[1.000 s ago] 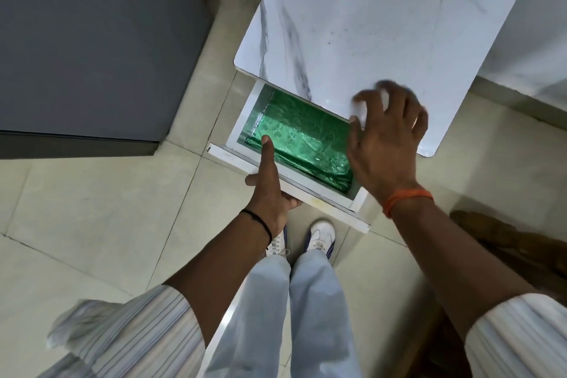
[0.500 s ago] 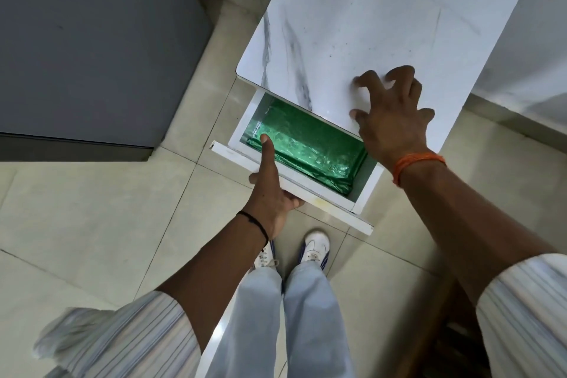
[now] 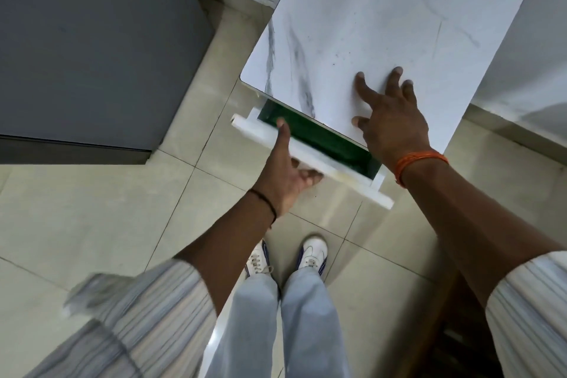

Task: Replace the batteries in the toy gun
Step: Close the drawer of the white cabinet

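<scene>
From the head camera I looked down and saw my left hand (image 3: pixel 283 176) on the front of a white drawer (image 3: pixel 310 158). My thumb lay flat over the top edge of the drawer front, and my other fingers curled under its lower edge, so the hand held the drawer front. The drawer stuck out only a little from under a white marble table top (image 3: pixel 383 27). Just past my thumb I saw a thin strip of shiny green lining (image 3: pixel 331 139) inside the drawer. The strip was dark and I could not tell what lay on it. My right hand (image 3: pixel 391 115) rested flat on the table top, right above the drawer. Its fingers were spread wide and straight, with the tips pressing on the marble and nothing held in them. There was an orange thread band (image 3: pixel 418 163) on my right wrist and a thin black band (image 3: pixel 264 199) on my left wrist. I could not see the toy gun or any batteries near either hand. Below my hands I saw my white shoes (image 3: pixel 311 252) on the pale tiled floor (image 3: pixel 92 209). Far off to the side of my left thumb stood a big grey cabinet (image 3: pixel 92 40).
</scene>
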